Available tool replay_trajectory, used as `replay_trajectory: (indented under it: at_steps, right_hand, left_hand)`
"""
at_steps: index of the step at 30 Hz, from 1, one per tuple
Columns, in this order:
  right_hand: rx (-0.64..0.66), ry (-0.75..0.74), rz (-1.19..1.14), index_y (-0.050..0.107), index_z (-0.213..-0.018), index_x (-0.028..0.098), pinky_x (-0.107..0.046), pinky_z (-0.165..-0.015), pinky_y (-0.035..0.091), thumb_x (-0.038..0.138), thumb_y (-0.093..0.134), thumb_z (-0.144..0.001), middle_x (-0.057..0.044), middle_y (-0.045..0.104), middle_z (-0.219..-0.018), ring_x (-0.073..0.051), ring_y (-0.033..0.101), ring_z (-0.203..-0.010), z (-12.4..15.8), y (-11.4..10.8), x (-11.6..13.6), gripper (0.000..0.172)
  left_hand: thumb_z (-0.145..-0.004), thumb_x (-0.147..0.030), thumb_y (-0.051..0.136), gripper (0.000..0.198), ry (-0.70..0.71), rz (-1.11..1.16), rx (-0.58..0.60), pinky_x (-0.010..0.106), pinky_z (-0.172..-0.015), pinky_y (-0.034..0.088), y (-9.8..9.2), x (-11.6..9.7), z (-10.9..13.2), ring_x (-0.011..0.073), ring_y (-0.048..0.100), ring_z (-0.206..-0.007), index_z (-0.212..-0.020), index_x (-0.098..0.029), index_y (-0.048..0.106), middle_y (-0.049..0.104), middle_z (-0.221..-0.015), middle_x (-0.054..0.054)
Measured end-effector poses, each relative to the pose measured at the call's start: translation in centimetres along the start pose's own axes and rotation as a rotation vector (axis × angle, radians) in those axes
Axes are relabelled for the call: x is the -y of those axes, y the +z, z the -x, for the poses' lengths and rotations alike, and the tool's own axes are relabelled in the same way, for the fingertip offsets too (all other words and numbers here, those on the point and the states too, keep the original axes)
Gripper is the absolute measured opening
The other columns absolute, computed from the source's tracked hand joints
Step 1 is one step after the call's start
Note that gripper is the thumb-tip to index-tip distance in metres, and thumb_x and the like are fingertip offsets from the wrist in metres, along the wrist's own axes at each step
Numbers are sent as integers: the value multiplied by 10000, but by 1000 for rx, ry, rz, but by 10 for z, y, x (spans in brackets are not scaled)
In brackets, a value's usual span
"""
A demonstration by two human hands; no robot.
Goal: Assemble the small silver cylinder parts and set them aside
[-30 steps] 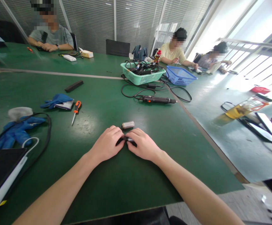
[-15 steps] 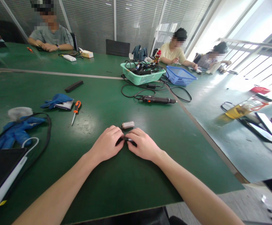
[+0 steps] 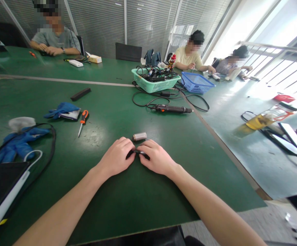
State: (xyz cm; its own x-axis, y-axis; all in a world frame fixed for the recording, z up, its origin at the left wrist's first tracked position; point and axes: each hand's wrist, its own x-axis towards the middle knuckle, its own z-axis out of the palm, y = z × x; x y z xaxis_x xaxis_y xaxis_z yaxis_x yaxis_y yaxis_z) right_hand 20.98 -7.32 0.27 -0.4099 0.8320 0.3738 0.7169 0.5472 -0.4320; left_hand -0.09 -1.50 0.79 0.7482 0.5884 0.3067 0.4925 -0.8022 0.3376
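Both my left hand [image 3: 119, 154] and my right hand [image 3: 155, 156] rest on the green table [image 3: 138, 205], fingers closed round one small dark part [image 3: 137, 151]. It has a shiny middle that shows between my fingertips; the rest is covered, so its kind cannot be made out. Just beyond my fingers lies a short silvery cylinder [image 3: 140, 136], on its side and touched by neither hand. An orange and black screwdriver [image 3: 84, 118] lies to the left, its tip towards me.
Blue gloves [image 3: 64, 110] and a black bar [image 3: 80, 94] lie at left. Ahead are a corded electric screwdriver [image 3: 174, 109], a green basket [image 3: 156, 86] of cables and a blue basket [image 3: 198, 83]. A bottle [image 3: 262, 119] stands at right. Other people sit round the table.
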Motion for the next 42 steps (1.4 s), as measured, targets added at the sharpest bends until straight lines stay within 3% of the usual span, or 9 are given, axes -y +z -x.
replay_trajectory:
  at_steps: [25, 29, 34, 37, 42]
  right_hand:
    - [15, -12, 29, 673, -1118, 202, -418, -971, 530, 142, 588, -947, -96, 677, -1116, -253, 609, -1062, 0, -1, 0, 200]
    - [68, -46, 46, 674, -1158, 209, -414, -967, 525, 165, 577, -971, -95, 673, -1113, -252, 603, -1063, -1, -7, 1, 214]
    - [276, -26, 157, 679, -1193, 246, -376, -979, 508, 175, 535, -998, -72, 674, -1149, -230, 607, -1091, -2, -29, 2, 252]
    - [288, 73, 211, 689, -1188, 236, -334, -950, 506, 145, 536, -979, -62, 694, -1131, -220, 631, -1073, 4, -50, -20, 275]
    - [124, 440, 384, 728, -1138, 161, -351, -968, 484, 126, 525, -939, -123, 726, -1108, -258, 671, -1046, 31, -85, -93, 287]
  left_hand:
    - [-985, -212, 603, 64, 13, 29, 25, 396, -873, 490, 0, 2, -1, 256, 564, -980, -934, -193, 636, 635, -965, 59]
    - [-993, -285, 644, 124, -7, 13, 30, 398, -870, 480, 2, 3, 0, 255, 554, -971, -913, -190, 634, 626, -952, 52]
    - [-978, -354, 686, 172, -19, 17, 54, 396, -887, 475, 1, 3, 0, 262, 554, -1009, -923, -194, 652, 631, -978, 50]
    - [-999, -365, 655, 180, -17, 21, 58, 400, -909, 472, 0, 2, -1, 260, 555, -1029, -941, -196, 667, 635, -993, 51]
    - [-1015, -341, 627, 169, -16, 25, 62, 403, -906, 472, -2, 1, 0, 255, 559, -1029, -953, -193, 682, 636, -999, 53]
